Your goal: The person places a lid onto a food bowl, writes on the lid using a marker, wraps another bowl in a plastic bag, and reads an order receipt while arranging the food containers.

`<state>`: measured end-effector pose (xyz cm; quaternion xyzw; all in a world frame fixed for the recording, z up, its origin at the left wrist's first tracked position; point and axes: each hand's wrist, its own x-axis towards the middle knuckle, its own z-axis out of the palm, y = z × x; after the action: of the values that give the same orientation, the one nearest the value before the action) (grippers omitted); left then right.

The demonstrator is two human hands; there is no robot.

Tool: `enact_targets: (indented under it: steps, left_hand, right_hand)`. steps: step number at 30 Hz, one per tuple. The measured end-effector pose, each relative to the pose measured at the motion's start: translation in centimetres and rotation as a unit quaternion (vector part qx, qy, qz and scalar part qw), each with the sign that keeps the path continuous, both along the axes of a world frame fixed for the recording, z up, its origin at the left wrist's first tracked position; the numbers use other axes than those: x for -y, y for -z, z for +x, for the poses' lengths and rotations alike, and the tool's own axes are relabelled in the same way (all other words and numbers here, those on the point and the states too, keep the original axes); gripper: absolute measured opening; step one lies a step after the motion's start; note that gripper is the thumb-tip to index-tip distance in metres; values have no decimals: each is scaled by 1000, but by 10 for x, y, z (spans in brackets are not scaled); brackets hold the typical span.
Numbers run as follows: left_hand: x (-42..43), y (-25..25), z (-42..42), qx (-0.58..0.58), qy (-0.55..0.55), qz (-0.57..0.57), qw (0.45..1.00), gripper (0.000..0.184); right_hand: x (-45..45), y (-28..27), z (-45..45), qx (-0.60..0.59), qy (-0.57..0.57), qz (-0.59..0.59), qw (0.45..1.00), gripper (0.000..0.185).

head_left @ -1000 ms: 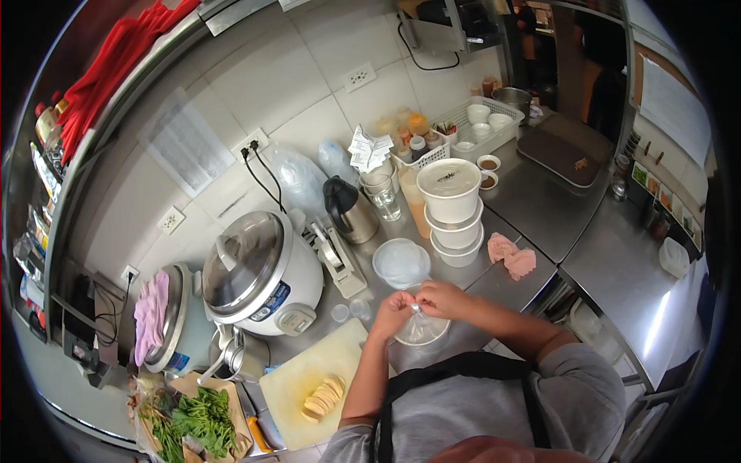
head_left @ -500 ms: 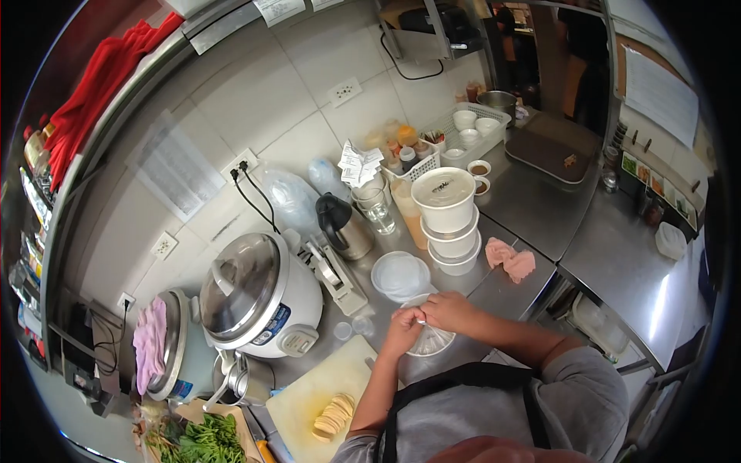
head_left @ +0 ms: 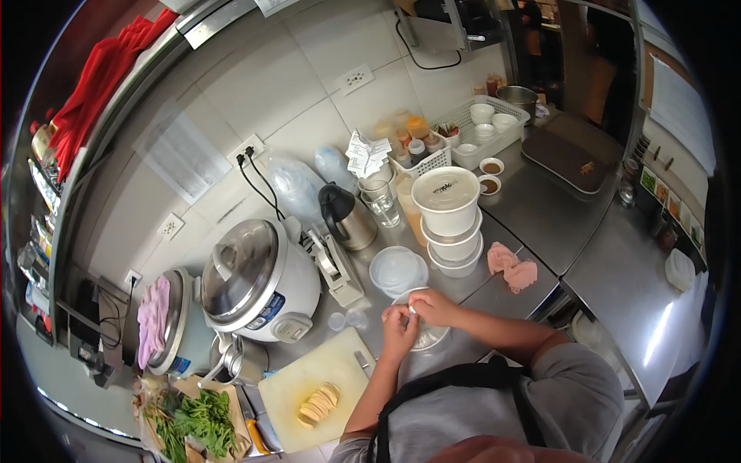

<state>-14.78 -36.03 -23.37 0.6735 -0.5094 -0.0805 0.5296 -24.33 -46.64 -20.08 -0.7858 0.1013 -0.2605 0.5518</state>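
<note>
My left hand point(head_left: 399, 327) and my right hand point(head_left: 434, 307) meet over a round white bowl point(head_left: 440, 345), both closed with fingertips pinched together. Between them they grip the gathered top of a clear plastic bag point(head_left: 427, 335), whose lower part sits in the bowl. My fingers hide most of the gathered end. Just beyond the bowl lie clear plastic lids point(head_left: 398, 272). Behind my right hand, white lidded tubs point(head_left: 446, 202) stand in a stack.
Left of my hands, a cutting board point(head_left: 289, 386) carries sliced pale food point(head_left: 319, 406) and a knife. A rice cooker point(head_left: 262, 278), a tape dispenser point(head_left: 337, 270) and a steel jug point(head_left: 349, 217) line the back. A pink cloth point(head_left: 512, 268) lies right of the tubs.
The view has shifted a little. Both hands remain at the bowl and have turned slightly, with their fingertips still together on the gathered bag top.
</note>
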Motion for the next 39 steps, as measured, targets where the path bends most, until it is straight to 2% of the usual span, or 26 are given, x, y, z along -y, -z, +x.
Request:
enact_targets:
  steps: [5, 9, 11, 12, 13, 14, 15, 16, 18, 21, 22, 25, 27, 28, 32, 36, 37, 39]
  left_hand:
    - [31, 8, -7, -32, -73, -12, 997, 14]
    - [60, 29, -2, -133, -84, -49, 986, 14]
    - [67, 21, -4, -196, -71, -45, 977, 15]
    - [70, 18, -1, -226, -16, -72, 971, 18]
    - [74, -1, 16, -129, -42, -70, 988, 18]
    - [89, -31, 35, -30, -74, -66, 995, 18]
    - [104, -70, 47, -9, -76, -92, 993, 15]
    - [121, -117, 53, -77, -57, -143, 985, 12]
    - [160, -207, 64, -34, -79, -205, 975, 13]
    - [224, -319, 75, 15, -61, -237, 969, 29]
    - [247, -351, 86, 30, -67, -194, 978, 44]
    - [303, -423, 88, 8, -59, -200, 978, 45]
    - [326, -453, 80, -3, -84, -213, 973, 43]
    - [335, -462, 76, -16, -103, -227, 968, 41]
    - [345, -481, 82, -80, -37, -206, 975, 31]
    - [335, -464, 68, -88, -25, -277, 957, 28]
    - [329, -454, 67, -44, -12, -270, 962, 33]
    - [310, -429, 59, -27, 65, -243, 967, 35]
  right_hand:
    - [35, -2, -1, 19, -20, -66, 997, 14]
    - [76, -11, -39, -28, 8, -85, 996, 17]
    - [107, 0, -72, -161, 31, -146, 976, 16]
    - [122, 6, -92, -229, 37, -239, 943, 17]
    - [136, 15, -114, -294, 42, -330, 896, 20]
    - [151, 34, -139, -345, 62, -305, 886, 26]
    - [148, 54, -158, -396, 86, -273, 872, 34]
    - [146, 68, -166, -360, 104, -290, 881, 38]
    - [147, 92, -174, -286, 141, -320, 892, 46]
    - [149, 101, -175, -238, 180, -328, 896, 42]
    - [149, 98, -175, -208, 193, -322, 903, 39]
    - [152, 101, -176, -190, 199, -311, 910, 37]
    - [152, 97, -177, -186, 194, -298, 916, 36]
    - [153, 96, -177, -184, 192, -293, 918, 36]
    - [152, 97, -177, -181, 202, -291, 918, 35]
    - [153, 95, -174, -167, 220, -294, 915, 34]
    - [152, 96, -173, -164, 223, -294, 915, 34]
    - [153, 103, -171, -170, 235, -304, 907, 34]
